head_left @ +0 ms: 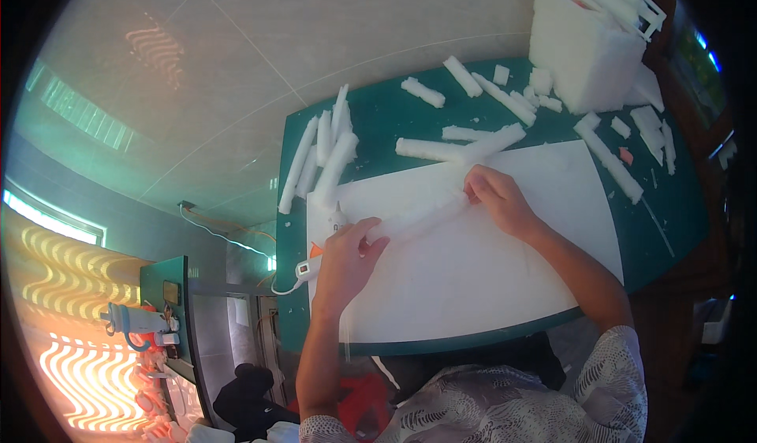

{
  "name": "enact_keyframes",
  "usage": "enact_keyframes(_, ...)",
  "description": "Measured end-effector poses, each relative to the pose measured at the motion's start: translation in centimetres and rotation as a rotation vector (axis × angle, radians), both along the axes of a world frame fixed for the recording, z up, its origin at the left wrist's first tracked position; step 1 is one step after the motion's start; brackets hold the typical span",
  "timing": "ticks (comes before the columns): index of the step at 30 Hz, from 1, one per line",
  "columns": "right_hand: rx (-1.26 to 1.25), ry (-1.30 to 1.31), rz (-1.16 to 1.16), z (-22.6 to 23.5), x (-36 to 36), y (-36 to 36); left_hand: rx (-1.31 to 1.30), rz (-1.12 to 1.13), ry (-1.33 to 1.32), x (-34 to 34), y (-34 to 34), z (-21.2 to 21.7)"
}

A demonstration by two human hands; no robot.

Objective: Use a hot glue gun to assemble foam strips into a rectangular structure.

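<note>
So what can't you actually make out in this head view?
- Near end of the long foam strip: covered by the left hand.
- Far end: under the right hand.
- Glue gun: body hidden behind the left hand.
- Foam block: top cut off by the picture's edge.
- Right rim: too dark.

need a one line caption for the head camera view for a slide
Both hands, left hand and right hand, press a white foam strip onto a white sheet on a green mat.
</note>
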State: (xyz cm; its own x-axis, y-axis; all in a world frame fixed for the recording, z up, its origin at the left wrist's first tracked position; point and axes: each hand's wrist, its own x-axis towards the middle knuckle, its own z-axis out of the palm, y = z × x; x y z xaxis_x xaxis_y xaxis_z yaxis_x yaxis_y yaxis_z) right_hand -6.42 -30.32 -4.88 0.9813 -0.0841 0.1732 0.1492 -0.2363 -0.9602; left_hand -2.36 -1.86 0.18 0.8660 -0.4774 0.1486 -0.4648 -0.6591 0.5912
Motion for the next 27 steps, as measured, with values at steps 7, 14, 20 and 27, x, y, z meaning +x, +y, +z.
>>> enact_keyframes(7,0.068,0.054,-0.01,0.3,0.0,-0.2,-0.013,0.001,0.029,0.0,-0.2,0.0)
enact_keyframes(14,0.119,0.064,-0.086,1.0,0.1,-0.7,-0.007,-0.007,0.012,-0.2,-0.1,-0.1)
enact_keyframes(20,0.274,0.043,-0.041,1.4,0.4,-1.4,0.006,-0.012,0.01,-0.2,-0.1,0.0)
enact_keyframes(27,0.36,0.059,-0.074,1.2,0.7,-2.3,-0.007,-0.01,0.027,-0.3,-0.4,0.1)
